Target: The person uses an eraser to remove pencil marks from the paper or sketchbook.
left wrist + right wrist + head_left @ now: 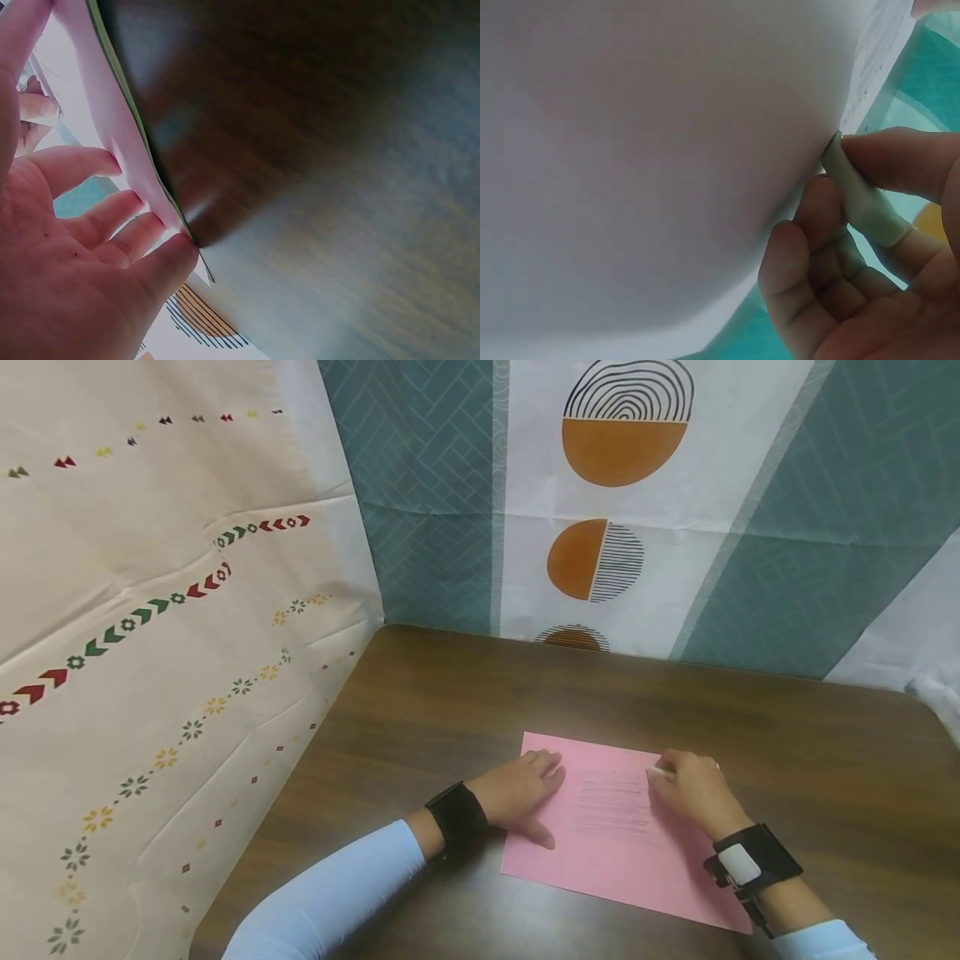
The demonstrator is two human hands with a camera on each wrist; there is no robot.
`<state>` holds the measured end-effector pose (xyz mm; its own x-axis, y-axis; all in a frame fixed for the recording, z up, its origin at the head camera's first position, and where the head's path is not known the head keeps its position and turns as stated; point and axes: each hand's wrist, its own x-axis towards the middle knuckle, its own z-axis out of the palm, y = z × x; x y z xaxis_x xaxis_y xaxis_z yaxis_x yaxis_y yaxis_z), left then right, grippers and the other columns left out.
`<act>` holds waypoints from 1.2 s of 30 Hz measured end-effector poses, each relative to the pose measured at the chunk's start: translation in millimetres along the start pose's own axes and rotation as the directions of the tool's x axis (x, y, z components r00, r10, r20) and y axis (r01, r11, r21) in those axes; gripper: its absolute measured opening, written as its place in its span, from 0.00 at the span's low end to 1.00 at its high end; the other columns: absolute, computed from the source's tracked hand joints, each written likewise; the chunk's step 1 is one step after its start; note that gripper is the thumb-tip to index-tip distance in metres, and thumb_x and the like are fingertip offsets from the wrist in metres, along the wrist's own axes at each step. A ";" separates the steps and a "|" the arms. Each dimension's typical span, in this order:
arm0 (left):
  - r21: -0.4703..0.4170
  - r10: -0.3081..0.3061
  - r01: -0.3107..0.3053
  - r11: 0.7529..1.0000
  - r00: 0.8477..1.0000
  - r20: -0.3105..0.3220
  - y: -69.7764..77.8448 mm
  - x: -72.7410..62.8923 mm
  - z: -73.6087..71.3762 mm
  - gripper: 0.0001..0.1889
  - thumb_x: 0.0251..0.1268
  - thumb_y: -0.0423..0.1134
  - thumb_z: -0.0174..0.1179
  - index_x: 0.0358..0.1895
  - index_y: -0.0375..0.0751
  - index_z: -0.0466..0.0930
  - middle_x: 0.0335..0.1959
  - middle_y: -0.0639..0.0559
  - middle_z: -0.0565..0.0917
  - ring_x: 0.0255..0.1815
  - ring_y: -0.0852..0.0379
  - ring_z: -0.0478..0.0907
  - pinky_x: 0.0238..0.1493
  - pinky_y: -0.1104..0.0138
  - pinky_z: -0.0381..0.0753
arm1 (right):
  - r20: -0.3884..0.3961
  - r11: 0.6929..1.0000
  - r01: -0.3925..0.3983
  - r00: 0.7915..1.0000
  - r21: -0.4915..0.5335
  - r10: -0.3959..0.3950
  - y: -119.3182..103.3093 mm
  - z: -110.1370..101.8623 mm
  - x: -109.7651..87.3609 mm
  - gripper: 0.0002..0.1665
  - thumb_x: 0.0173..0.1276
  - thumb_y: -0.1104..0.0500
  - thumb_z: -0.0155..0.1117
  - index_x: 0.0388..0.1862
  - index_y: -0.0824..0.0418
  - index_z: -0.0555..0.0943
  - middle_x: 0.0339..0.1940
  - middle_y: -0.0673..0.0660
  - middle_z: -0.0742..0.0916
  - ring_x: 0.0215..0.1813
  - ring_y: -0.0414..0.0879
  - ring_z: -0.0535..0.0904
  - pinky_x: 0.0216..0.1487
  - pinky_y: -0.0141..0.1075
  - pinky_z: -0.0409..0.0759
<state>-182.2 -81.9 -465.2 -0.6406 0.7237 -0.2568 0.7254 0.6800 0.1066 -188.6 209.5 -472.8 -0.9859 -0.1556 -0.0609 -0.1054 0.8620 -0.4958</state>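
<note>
A pink sheet of paper (pixel 600 868) lies slightly turned on the table, with rows of faint, smudged grey writing (pixel 611 806) across its upper middle. My left hand (pixel 525 789) rests on the sheet's left side, fingers spread and thumb apart. Seen in the left wrist view, the fingertips (pixel 176 259) press along the paper's edge. Near the upper right of the writing, my right hand (pixel 693 789) pinches a small whitish eraser (pixel 866 206) between thumb and fingers. The eraser's tip touches the paper.
The brown wooden table (pixel 420 710) extends around the sheet on all sides. A patterned cream cloth (pixel 187 693) hangs along the left edge. Behind the table hangs a teal and white curtain (pixel 435 527) with orange round shapes.
</note>
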 end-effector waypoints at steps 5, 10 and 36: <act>0.008 0.007 -0.007 1.000 1.000 -0.008 0.3 -1.3 -0.1 0.55 0.54 0.72 0.65 0.77 0.38 0.62 0.78 0.40 0.60 0.78 0.47 0.55 0.75 0.63 0.56 | 0.009 0.999 0.044 0.999 -0.017 -0.043 -3.7 -3.8 0.0 0.14 0.69 0.60 0.65 0.44 0.72 0.83 0.38 0.66 0.87 0.39 0.60 0.81 0.42 0.56 0.80; 0.038 0.033 -0.032 0.999 0.999 -0.021 0.8 -1.3 0.6 0.55 0.54 0.73 0.65 0.77 0.37 0.63 0.77 0.39 0.61 0.77 0.46 0.57 0.75 0.63 0.57 | -0.006 0.991 0.135 0.991 -0.004 -0.135 -15.4 -10.2 0.0 0.14 0.67 0.60 0.70 0.43 0.71 0.84 0.37 0.64 0.87 0.41 0.61 0.84 0.43 0.59 0.81; 0.038 0.037 -0.036 0.999 0.999 -0.022 -3.7 -1.8 2.2 0.55 0.55 0.72 0.64 0.77 0.35 0.62 0.77 0.38 0.60 0.77 0.45 0.56 0.76 0.63 0.53 | 0.006 0.998 0.055 0.998 -0.003 -0.055 -41.0 24.5 14.0 0.13 0.70 0.59 0.62 0.40 0.71 0.83 0.31 0.61 0.86 0.32 0.52 0.80 0.37 0.50 0.81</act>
<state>-183.3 -85.9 -467.2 -0.6183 0.7509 -0.2319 0.7573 0.6482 0.0797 -194.9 160.1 -474.6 -0.9778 -0.2060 -0.0388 -0.1602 0.8537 -0.4955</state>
